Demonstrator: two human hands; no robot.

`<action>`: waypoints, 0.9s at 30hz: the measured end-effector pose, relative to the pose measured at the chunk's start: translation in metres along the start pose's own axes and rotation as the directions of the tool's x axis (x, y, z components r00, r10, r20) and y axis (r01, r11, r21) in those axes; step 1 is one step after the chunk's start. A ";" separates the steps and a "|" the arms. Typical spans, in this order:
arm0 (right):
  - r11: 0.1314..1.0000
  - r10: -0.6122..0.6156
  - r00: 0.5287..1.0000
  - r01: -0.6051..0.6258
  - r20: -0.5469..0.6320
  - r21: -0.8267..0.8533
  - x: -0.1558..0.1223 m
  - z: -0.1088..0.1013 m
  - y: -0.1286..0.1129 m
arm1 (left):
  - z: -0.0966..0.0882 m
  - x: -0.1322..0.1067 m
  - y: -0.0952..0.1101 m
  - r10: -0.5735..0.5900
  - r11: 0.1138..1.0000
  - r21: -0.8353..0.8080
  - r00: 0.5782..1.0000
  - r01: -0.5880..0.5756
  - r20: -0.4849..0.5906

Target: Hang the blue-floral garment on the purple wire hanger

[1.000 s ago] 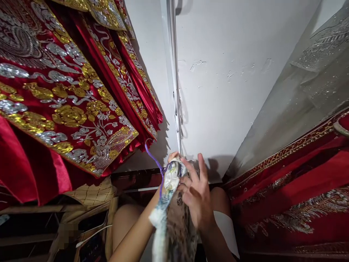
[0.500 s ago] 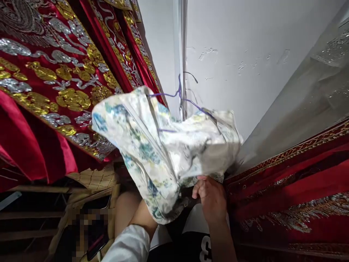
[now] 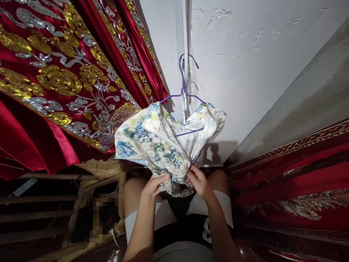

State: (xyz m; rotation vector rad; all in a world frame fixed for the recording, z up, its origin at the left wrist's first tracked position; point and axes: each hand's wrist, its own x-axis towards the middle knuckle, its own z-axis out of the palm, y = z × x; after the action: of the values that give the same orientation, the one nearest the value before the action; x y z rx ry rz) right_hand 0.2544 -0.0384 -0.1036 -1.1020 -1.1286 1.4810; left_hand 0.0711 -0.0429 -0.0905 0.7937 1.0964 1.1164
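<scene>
A white floral shirt [image 3: 166, 151] with blue, green and yellow flowers hangs open-collared on a purple wire hanger [image 3: 183, 89] against the wall. The hanger's hook is up at a pale vertical strip; what bears it is not clear. My left hand [image 3: 155, 185] is closed on the shirt's lower front, its fingertips partly under the cloth. At the front edge, below the neck opening, my right hand [image 3: 199, 182] pinches the fabric. The shirt's lower part is bunched between both hands, and its far side is hidden.
Red cloth with gold and silver sequins [image 3: 60, 80] hangs on the left. Another red embroidered cloth [image 3: 300, 189] is on the right. A bamboo frame [image 3: 73, 203] stands low at left, beside my knees. The white wall [image 3: 245, 72] has peeling marks.
The shirt, swung up and blurred before, now hangs lower and flatter, with its collar spread. My left hand has come out from behind the cloth, and my right hand now grips the front edge.
</scene>
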 end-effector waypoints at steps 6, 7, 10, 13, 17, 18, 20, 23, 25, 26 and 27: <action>0.999 0.035 0.999 -0.035 0.025 -0.002 -0.002 0.014 0.008 | 0.012 -0.007 0.013 -0.019 0.977 -0.213 0.994 -0.004 -0.107; 0.999 0.034 0.999 -0.034 0.016 -0.018 -0.002 0.012 0.007 | 0.013 -0.005 0.012 -0.027 0.973 -0.232 0.995 0.003 -0.098; 0.999 0.004 1.000 -0.004 -0.004 -0.040 -0.001 0.007 0.007 | 0.013 -0.001 0.009 -0.056 0.967 -0.252 0.997 0.040 -0.056; 0.999 -0.022 1.000 0.023 0.009 -0.029 -0.002 0.012 0.010 | 0.010 0.002 0.007 -0.101 0.962 -0.254 0.995 0.098 0.001; 0.999 -0.045 0.999 0.045 0.021 -0.004 -0.004 0.017 0.009 | 0.001 0.013 0.000 0.024 0.979 -0.196 0.984 -0.059 -0.178; 0.999 -0.044 0.999 0.044 0.016 -0.009 -0.004 0.016 0.008 | -0.002 0.017 -0.003 0.117 0.977 -0.134 0.945 -0.164 -0.304; 0.999 -0.027 1.000 0.027 0.000 -0.025 -0.004 0.011 0.004 | -0.007 0.024 -0.014 0.367 0.919 0.093 0.743 -0.384 -0.559; 0.999 0.015 0.999 -0.016 -0.029 -0.037 -0.002 0.006 0.000 | -0.006 0.025 -0.036 0.716 0.691 0.497 0.403 -0.525 -0.571; 0.998 0.039 0.999 -0.039 -0.015 -0.053 -0.001 0.005 -0.001 | 0.002 0.021 -0.048 0.785 0.597 0.584 0.550 -0.550 -0.284; 0.997 0.057 0.998 -0.056 0.013 -0.060 0.000 0.004 -0.001 | 0.007 0.019 -0.052 0.737 0.586 0.585 0.669 -0.561 -0.096; 0.995 0.081 0.995 -0.078 0.053 -0.069 0.001 0.004 -0.003 | 0.012 0.018 -0.055 0.657 0.588 0.578 0.751 -0.566 0.068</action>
State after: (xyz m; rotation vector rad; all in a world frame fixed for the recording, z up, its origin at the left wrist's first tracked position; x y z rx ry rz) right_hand 0.2507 -0.0375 -0.0996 -1.1693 -1.1922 1.5543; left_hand 0.0993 -0.0404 -0.1421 1.6959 1.3562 1.4605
